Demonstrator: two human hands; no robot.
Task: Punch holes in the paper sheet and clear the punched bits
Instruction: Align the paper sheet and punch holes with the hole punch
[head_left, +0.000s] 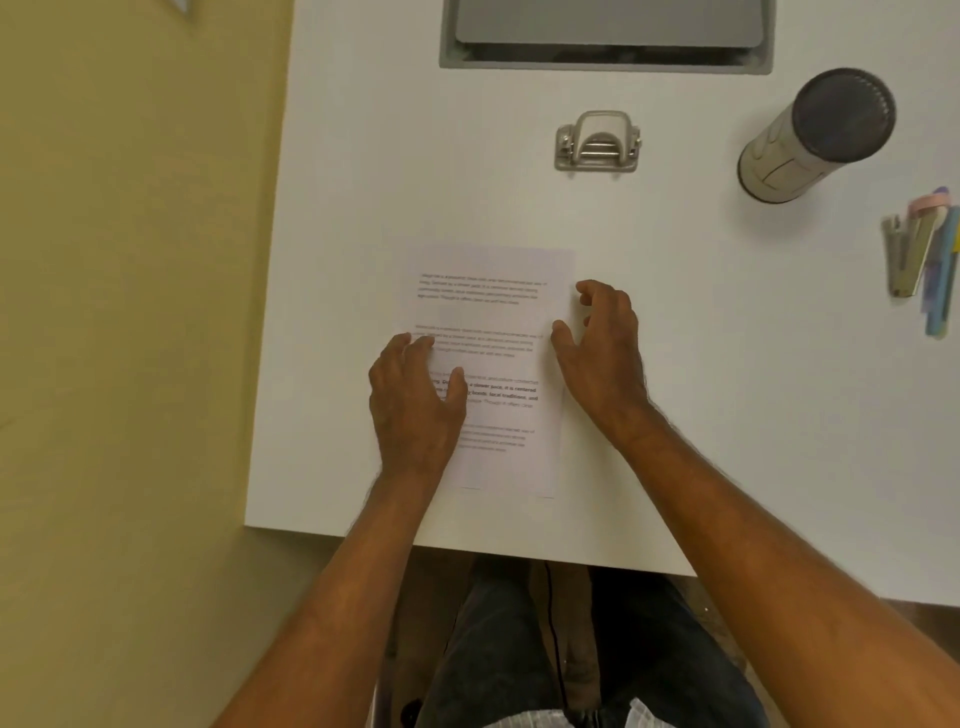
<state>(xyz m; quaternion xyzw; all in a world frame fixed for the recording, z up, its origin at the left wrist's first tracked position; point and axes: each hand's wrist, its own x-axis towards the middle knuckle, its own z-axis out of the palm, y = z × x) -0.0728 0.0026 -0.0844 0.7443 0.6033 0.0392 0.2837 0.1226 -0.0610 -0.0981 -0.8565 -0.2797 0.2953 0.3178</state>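
Observation:
A printed paper sheet (498, 317) lies flat on the white table (727, 415), near its front edge. My left hand (415, 405) rests palm-down on the sheet's lower left part, fingers spread. My right hand (602, 353) hovers at the sheet's right edge with its fingers apart and curled; the thumb touches the paper's edge. A metal two-hole punch (597, 143) stands farther back on the table, apart from both hands and the paper.
A grey cylindrical container with a dark lid (815, 137) stands at the back right. A stapler and several coloured pens (922, 260) lie at the right edge. A recessed grey tray (605, 34) sits at the table's back. The table's left edge borders a yellow floor.

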